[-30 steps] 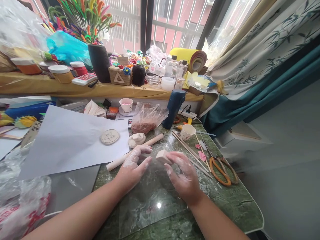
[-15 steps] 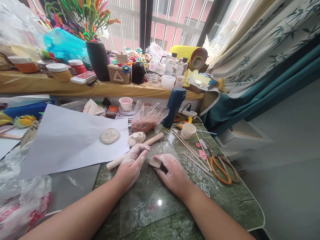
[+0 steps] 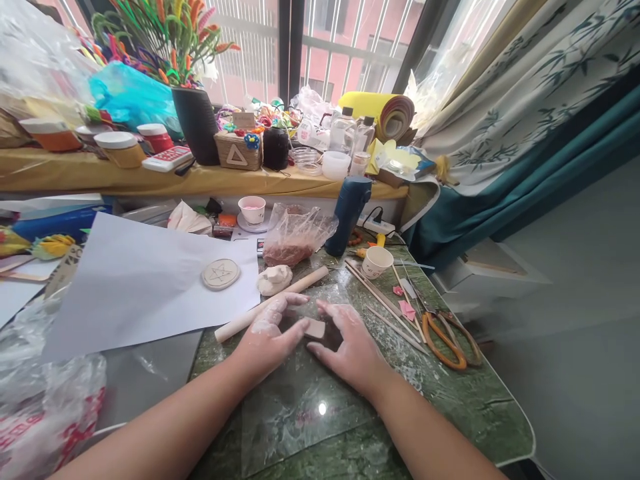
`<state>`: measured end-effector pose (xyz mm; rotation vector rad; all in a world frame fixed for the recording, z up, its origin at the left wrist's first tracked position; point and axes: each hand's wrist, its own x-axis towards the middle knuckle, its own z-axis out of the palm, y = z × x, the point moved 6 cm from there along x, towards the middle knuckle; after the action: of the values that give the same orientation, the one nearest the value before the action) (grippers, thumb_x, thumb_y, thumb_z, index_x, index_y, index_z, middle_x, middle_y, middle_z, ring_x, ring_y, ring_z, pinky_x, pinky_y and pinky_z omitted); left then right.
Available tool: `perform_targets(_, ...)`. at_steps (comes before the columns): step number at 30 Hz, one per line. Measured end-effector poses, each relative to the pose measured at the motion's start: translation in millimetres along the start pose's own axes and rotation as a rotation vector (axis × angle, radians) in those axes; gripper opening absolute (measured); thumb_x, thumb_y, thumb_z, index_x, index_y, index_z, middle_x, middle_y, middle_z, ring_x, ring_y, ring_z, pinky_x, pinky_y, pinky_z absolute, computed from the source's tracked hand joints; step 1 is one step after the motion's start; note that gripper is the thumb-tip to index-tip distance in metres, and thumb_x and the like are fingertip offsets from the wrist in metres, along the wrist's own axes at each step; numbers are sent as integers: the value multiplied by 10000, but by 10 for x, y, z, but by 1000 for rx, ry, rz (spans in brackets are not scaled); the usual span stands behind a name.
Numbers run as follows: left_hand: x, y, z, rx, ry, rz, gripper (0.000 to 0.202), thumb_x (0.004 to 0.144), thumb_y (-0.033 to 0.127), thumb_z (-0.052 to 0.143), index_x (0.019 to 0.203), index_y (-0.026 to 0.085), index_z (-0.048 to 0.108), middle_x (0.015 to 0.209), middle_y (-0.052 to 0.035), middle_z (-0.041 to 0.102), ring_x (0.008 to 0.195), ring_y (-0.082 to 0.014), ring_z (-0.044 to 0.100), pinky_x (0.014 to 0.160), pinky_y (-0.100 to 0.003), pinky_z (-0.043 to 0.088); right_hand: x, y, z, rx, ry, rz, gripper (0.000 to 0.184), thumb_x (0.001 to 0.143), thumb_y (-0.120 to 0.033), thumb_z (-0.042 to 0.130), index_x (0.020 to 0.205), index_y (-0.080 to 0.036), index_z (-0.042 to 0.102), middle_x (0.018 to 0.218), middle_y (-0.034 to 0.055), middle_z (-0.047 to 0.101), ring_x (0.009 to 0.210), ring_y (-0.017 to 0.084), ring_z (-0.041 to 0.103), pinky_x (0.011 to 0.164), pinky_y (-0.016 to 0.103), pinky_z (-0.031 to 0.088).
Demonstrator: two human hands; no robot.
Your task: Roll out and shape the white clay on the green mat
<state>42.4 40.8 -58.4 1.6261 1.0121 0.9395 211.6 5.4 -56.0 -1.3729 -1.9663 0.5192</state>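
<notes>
A small pale block of clay [image 3: 315, 329] lies on the clear sheet on the green table, between my two hands. My left hand [image 3: 273, 330], dusted white, has its fingers spread, and the thumb tip touches or overlaps the block's left end. On the other side my right hand [image 3: 350, 340] curves open around the block, thumb and fingers apart, gripping nothing. Behind my left hand a wooden rolling pin [image 3: 305, 279] lies slantwise, partly hidden by that hand. Just beyond it sits a lump of white clay [image 3: 275, 279].
A round clay disc with a star [image 3: 221, 274] rests on white paper [image 3: 145, 280] at left. Scissors [image 3: 445, 340], thin sticks [image 3: 375, 290] and a paper cup [image 3: 377, 262] are at right. A bag of brown clay [image 3: 290, 243] and a blue bottle [image 3: 350, 213] stand behind.
My right hand has let go of the clay block and its fingers have opened. The left hand has come closer, its thumb now at the block's left end.
</notes>
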Motion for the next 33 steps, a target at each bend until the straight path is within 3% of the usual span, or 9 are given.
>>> perform_targets(2, -9, 65, 54, 108, -85, 34, 429, 850, 269, 733, 1261, 262, 615, 1279, -78, 675, 1186, -282, 637, 1066, -470, 494, 0, 18, 41, -25, -39, 10, 543, 831, -285, 757, 1342, -237, 578, 1217, 107, 676, 1178, 325, 603, 1046, 561, 478)
perform_targets(5, -11, 128, 66, 194, -98, 82, 398, 823, 228, 738, 1211, 266, 659, 1219, -58, 710, 1178, -279, 650, 1078, -459, 497, -35, 7, 30, 43, 9, -6, 406, 870, -213, 679, 1266, -233, 592, 1191, 101, 690, 1140, 295, 638, 1024, 524, 503)
perform_targets(9, -21, 102, 38, 102, -64, 72, 293, 859, 284, 729, 1147, 253, 684, 1143, -65, 729, 1101, -271, 685, 992, -427, 554, -99, -62, -35, 251, 137, -31, 541, 902, -253, 666, 1405, -236, 469, 1262, 108, 662, 1163, 251, 649, 1026, 448, 532)
perform_targets(13, -51, 121, 6, 64, -18, 106, 272, 896, 300, 707, 1161, 255, 665, 1138, -67, 715, 1093, -256, 676, 991, -421, 546, -101, -88, -20, 335, 123, -23, 541, 913, -267, 664, 1420, -249, 475, 1307, 104, 655, 1171, 247, 659, 1006, 426, 556)
perform_targets(19, -33, 135, -74, 24, 93, 137, 211, 958, 338, 622, 1156, 267, 639, 1263, -88, 653, 1225, -286, 584, 1064, -474, 475, -161, -84, -282, 246, 397, -122, 310, 947, -205, 586, 1253, -256, 578, 1192, 103, 660, 1168, 262, 636, 1002, 473, 548)
perform_targets(24, -2, 12, -109, -51, 134, 30, 208, 983, 395, 575, 1134, 269, 644, 1155, -66, 668, 1158, -280, 598, 1022, -468, 486, -45, -143, 12, 13, 15, -124, 575, 865, -285, 726, 1404, -254, 529, 1292, 119, 653, 1227, 323, 600, 1059, 550, 501)
perform_targets(26, -3, 5, -107, -69, 127, 20, 204, 979, 404, 577, 1118, 272, 648, 1132, -61, 668, 1128, -277, 608, 1002, -457, 493, -13, -105, 97, -26, -45, -64, 692, 847, -320, 759, 1469, -231, 470, 1358, 137, 624, 1268, 341, 577, 1085, 573, 478)
perform_targets(30, -10, 4, -108, -57, 133, 32, 199, 973, 420, 581, 1093, 280, 656, 1134, -65, 670, 1145, -293, 594, 1019, -474, 474, -35, -103, 79, 51, -9, -93, 455, 937, -260, 651, 1377, -258, 534, 1281, 100, 676, 1199, 283, 637, 1043, 502, 527)
perform_targets(33, -11, -12, -106, -49, 134, 38, 213, 984, 415, 569, 1108, 262, 651, 1155, -68, 665, 1168, -289, 581, 1052, -479, 449, -112, -154, -98, 141, 214, -194, 399, 950, -228, 630, 1334, -278, 534, 1238, 92, 678, 1180, 268, 643, 1029, 485, 533)
